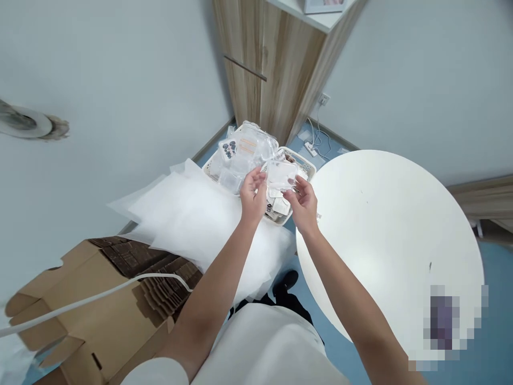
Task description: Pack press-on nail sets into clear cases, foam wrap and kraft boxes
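Between my two hands is a clear plastic case point(282, 175), flat and roughly rectangular, held up over a white basket. My left hand point(253, 195) grips its left edge with thumb and fingers. At its right edge, my right hand point(303, 202) pinches it with the thumb in front. Beneath it, the right-hand white basket point(313, 170) holds white cards or labels point(280, 206) and small packed pieces, partly hidden by the case and my hands. Beside that stands another white basket point(209, 170), heaped with clear plastic packages point(250, 152), one bearing dark round prints.
A round white table point(385, 224) stands at the right. White translucent sheets point(172, 214) are piled at the left, beside flattened brown cardboard boxes point(88, 299) and a pale cable point(100, 297). A wooden cabinet point(272, 69) rises behind the baskets, with a power strip point(310, 148) on the floor.
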The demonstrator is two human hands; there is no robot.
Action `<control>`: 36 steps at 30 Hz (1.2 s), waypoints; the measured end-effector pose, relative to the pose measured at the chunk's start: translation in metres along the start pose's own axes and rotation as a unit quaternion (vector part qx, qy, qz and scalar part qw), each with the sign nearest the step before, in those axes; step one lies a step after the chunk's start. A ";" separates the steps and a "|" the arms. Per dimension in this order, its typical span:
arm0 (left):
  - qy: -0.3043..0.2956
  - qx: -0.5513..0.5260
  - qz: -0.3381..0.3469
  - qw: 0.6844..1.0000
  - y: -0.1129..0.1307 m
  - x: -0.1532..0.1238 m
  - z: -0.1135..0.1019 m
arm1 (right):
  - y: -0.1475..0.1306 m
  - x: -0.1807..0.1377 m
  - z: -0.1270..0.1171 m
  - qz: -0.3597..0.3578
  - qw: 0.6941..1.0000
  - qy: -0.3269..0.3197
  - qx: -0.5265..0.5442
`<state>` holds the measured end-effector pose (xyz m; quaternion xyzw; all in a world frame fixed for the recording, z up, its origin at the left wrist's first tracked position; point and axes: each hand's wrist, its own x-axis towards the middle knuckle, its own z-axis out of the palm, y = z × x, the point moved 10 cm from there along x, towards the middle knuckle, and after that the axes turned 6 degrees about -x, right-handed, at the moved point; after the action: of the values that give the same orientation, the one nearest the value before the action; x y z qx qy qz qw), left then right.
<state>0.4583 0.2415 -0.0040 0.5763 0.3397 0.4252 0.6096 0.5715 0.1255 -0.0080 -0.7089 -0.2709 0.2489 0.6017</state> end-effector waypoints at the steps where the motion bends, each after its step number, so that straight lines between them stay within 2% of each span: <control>1: -0.010 -0.012 -0.017 1.000 -0.002 -0.015 0.009 | 0.002 -0.013 -0.016 0.015 1.000 0.014 0.009; 7: -0.117 -0.048 -0.127 0.984 0.000 -0.120 0.075 | 0.019 -0.105 -0.122 0.113 0.989 0.074 0.067; 12: -0.216 -0.048 -0.217 0.951 -0.006 -0.214 0.132 | 0.045 -0.190 -0.209 0.187 0.976 0.073 0.080; 15: -0.270 -0.007 -0.247 0.931 -0.017 -0.263 0.164 | 0.057 -0.232 -0.258 0.189 0.975 0.082 0.080; 20: -0.376 0.030 -0.233 0.896 -0.023 -0.324 0.218 | 0.068 -0.280 -0.326 0.168 0.979 0.103 0.055; 22: -0.414 0.034 -0.225 0.881 -0.021 -0.342 0.236 | 0.070 -0.290 -0.344 0.161 0.982 0.091 0.036; 25: -0.474 0.038 -0.217 0.853 -0.016 -0.365 0.260 | 0.069 -0.294 -0.359 0.155 0.987 0.034 0.011; 29: -0.538 0.046 -0.215 0.814 -0.012 -0.382 0.285 | 0.067 -0.286 -0.360 0.162 0.983 -0.084 -0.027; 31: -0.548 0.042 -0.223 0.805 -0.013 -0.383 0.291 | 0.065 -0.281 -0.360 0.157 0.980 -0.117 -0.045; 33: -0.530 0.025 -0.246 0.811 -0.018 -0.379 0.292 | 0.063 -0.276 -0.365 0.151 0.982 -0.102 -0.045; 36: -0.478 -0.017 -0.302 0.825 -0.032 -0.376 0.283 | 0.067 -0.279 -0.378 0.154 0.988 -0.013 -0.010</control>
<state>0.5647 -0.2165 -0.0341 0.5660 0.1555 -0.1030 0.8030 0.6302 -0.3450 -0.0094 -0.7451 -0.1684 0.3452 0.5452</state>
